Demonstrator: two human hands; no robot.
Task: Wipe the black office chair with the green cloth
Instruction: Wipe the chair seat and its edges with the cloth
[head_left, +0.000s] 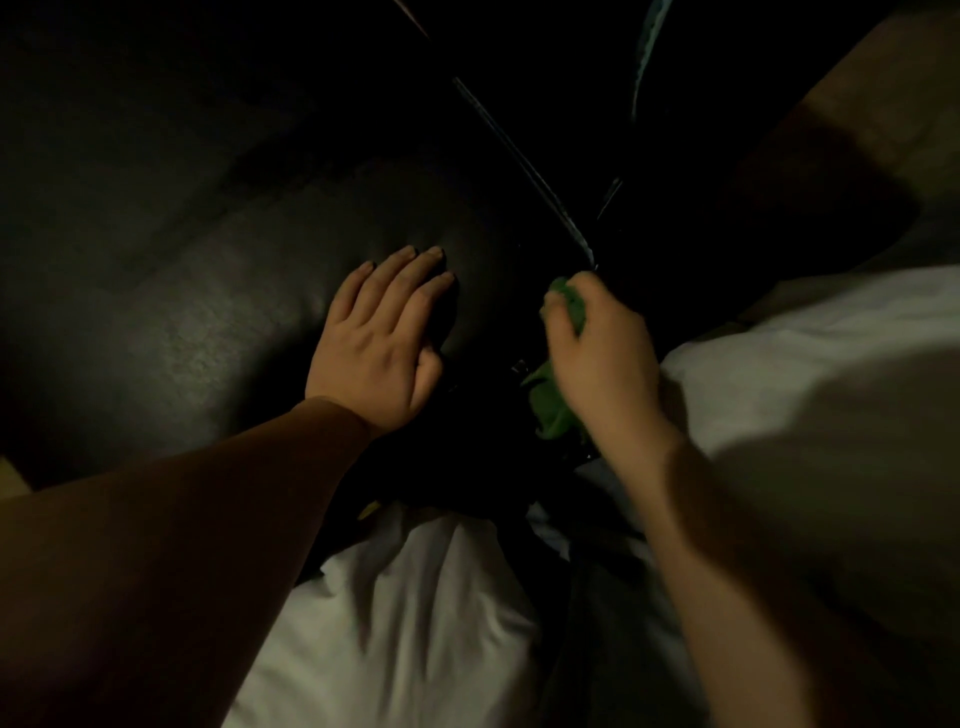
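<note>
1. Our left hand (382, 332) lies flat, fingers straight, on the black office chair (218, 270); our right hand (605, 358) clutches the bunched green cloth (550, 408).
2. Its length trails back toward us under the palm.
3. The chair's padded face lies just left of it, so we judge the stroke goes leftward.

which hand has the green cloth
The right hand: its fingers are curled round the bunched cloth. The left hand holds nothing and lies flat, fingers straight, on the chair.
</note>
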